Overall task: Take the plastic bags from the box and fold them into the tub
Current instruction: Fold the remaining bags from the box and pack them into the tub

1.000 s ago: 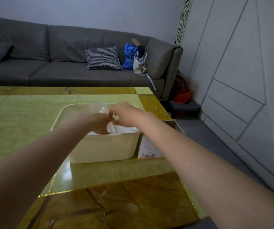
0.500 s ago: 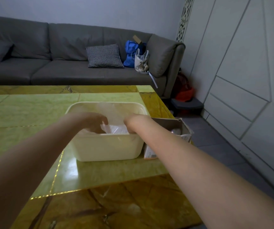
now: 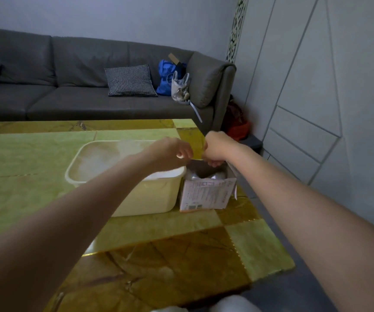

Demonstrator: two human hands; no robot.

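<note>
Cream plastic tub (image 3: 150,199) is stood on the green-and-amber worktop (image 3: 35,158), with the cardboard box (image 3: 206,194) touching it at three o'clock. Above the box, a clear plastic bag (image 3: 197,152), barely visible, is pinched between the curled fingers of the left hand (image 3: 170,152) and right hand (image 3: 215,147).

Green-gold table (image 3: 35,158) — tub (image 3: 150,197), box (image 3: 206,194)

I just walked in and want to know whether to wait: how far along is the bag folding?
Done: clear plastic already lies in the tub. In hand: the left hand and right hand are over the box, fingers curled. Left: plastic shows inside the box.
</note>
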